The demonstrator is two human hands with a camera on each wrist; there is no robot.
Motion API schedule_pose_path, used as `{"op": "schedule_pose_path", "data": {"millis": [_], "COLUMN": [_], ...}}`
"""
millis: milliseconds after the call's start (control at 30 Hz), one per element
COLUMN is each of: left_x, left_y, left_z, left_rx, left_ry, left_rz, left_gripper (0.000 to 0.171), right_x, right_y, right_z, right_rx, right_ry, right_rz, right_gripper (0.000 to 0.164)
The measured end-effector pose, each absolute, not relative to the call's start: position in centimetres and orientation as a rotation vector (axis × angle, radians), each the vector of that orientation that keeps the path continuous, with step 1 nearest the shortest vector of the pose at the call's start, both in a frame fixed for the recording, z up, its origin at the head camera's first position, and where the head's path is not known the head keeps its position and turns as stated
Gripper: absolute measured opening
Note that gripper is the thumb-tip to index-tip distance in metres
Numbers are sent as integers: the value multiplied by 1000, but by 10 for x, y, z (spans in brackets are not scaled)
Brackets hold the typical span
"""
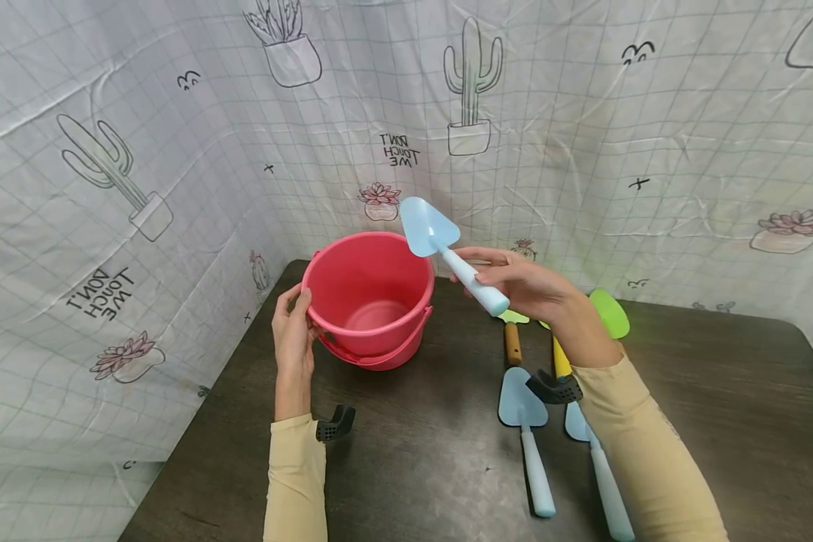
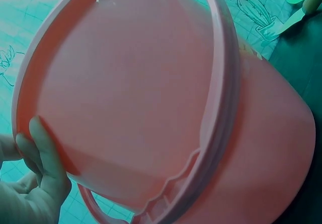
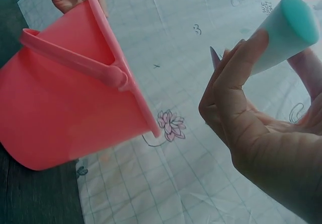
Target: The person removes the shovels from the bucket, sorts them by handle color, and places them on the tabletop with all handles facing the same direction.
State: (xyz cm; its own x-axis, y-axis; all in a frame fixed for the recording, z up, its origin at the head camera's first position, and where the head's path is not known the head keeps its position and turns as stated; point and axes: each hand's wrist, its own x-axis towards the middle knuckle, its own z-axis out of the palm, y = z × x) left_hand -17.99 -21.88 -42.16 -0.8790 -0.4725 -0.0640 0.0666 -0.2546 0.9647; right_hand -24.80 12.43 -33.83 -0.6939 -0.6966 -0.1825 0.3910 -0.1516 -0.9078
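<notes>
A pink-red bucket stands on the dark table at the back, its handle hanging down on the near side. My left hand grips its rim at the left, thumb and fingers on either side, as the left wrist view shows. Beside the bucket's right rim, raised above the table, my right hand holds a light blue hand trowel by its handle. The trowel's blade points up and left, overlapping the rim in the head view. In the right wrist view the handle's end shows between thumb and fingers.
Two more light blue trowels lie on the table near the right forearm. Behind them are a wooden-handled tool and a yellow-handled tool, with a green blade showing. A cactus-print cloth hangs behind and at the left.
</notes>
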Motion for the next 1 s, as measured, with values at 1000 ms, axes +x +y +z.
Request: {"op": "schedule_pose_path", "data": {"millis": [1000], "left_x": [-179], "left_y": [-219], "left_z": [-420], "left_rx": [510], "left_ry": [-1677], "left_rz": [-2176], "left_gripper": [40], "right_x": [-240], "right_y": [158], "right_z": [-354], "right_rx": [-395], "right_ry": [1271], "right_rz": [-1970], "right_gripper": [32]}}
